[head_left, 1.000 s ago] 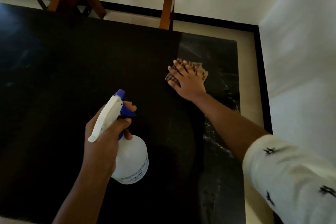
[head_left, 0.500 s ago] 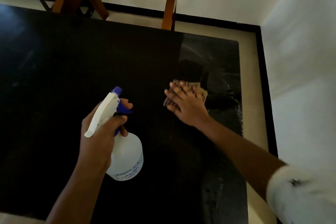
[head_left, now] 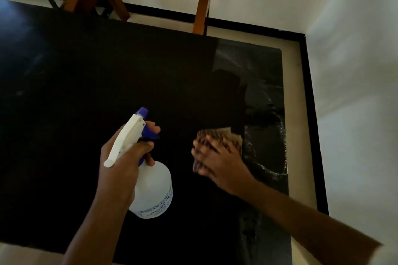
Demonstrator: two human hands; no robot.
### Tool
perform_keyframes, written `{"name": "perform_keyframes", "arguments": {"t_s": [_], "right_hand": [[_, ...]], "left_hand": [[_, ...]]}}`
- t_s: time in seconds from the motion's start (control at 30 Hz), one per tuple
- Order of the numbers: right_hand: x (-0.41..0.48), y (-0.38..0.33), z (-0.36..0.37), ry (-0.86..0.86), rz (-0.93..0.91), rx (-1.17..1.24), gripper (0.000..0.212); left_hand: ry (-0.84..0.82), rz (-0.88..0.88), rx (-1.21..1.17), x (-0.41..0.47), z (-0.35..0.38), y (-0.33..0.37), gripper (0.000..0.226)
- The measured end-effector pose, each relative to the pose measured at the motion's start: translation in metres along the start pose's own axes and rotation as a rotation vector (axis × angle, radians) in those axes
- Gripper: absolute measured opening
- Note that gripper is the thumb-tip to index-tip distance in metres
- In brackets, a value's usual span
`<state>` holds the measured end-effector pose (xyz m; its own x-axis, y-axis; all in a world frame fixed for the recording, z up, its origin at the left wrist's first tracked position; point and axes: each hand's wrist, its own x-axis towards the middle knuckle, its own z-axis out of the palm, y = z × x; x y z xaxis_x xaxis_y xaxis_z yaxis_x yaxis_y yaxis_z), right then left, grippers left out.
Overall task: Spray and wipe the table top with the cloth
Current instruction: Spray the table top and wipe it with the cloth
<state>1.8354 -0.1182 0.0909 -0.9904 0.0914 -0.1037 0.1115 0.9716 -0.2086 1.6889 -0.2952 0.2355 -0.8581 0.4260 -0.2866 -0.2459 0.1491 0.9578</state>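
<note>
A chair (head_left: 200, 0) stands at the black counter's (head_left: 86, 84) far edge. The left hand (head_left: 120, 170), fingers wrapped, holds the spray bottle (head_left: 150, 189) above the bare middle. The right hand (head_left: 217, 161), fingers spread, presses the cloth (head_left: 226, 135) near the wet right edge.

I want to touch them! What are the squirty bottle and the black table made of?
The spray bottle looks like cloudy white plastic, matte, with a blue nozzle. The table top looks like polished dark stone or glass: it mirrors light and shows wet streaks. I cannot tell which.
</note>
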Motion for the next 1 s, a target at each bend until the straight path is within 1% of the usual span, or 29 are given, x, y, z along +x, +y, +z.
{"name": "perform_keyframes", "arguments": {"t_s": [0.1,0.17,0.23,0.37,0.57,0.63,0.7,0.83,0.9,1.0], "right_hand": [[-0.045,-0.031,0.013,-0.017,-0.075,-0.064,0.054],[-0.049,-0.032,0.016,-0.025,-0.094,-0.073,0.056],[-0.035,-0.021,0.014,-0.026,-0.084,-0.036,0.057],[0.031,0.026,-0.005,0.007,0.027,-0.007,0.057],[0.165,0.143,-0.056,-0.004,0.276,-0.024,0.054],[0.189,0.159,-0.065,-0.007,0.32,-0.027,0.054],[0.183,0.155,-0.065,0.027,0.281,-0.028,0.056],[0.114,0.118,-0.037,0.093,0.02,-0.05,0.058],[0.092,0.109,-0.024,0.093,-0.046,-0.07,0.057],[0.113,0.131,-0.03,0.067,-0.114,-0.056,0.055]], "left_hand": [[-0.016,-0.001,-0.01,-0.005,-0.003,0.001,0.046],[-0.025,-0.001,-0.013,-0.006,-0.003,0.003,0.044],[-0.03,-0.009,-0.032,-0.003,-0.001,0.006,0.045],[-0.04,0.021,-0.031,0.012,0.01,0.012,0.045],[-0.045,0.099,0.007,0.055,0.037,0.023,0.043],[-0.04,0.127,-0.001,0.068,0.045,0.028,0.043],[-0.044,0.16,0.005,0.08,0.051,0.032,0.042],[-0.041,0.212,0.001,0.1,0.058,0.037,0.041],[-0.037,0.216,-0.002,0.11,0.061,0.038,0.038],[-0.03,0.213,0.007,0.123,0.069,0.037,0.038]]}}
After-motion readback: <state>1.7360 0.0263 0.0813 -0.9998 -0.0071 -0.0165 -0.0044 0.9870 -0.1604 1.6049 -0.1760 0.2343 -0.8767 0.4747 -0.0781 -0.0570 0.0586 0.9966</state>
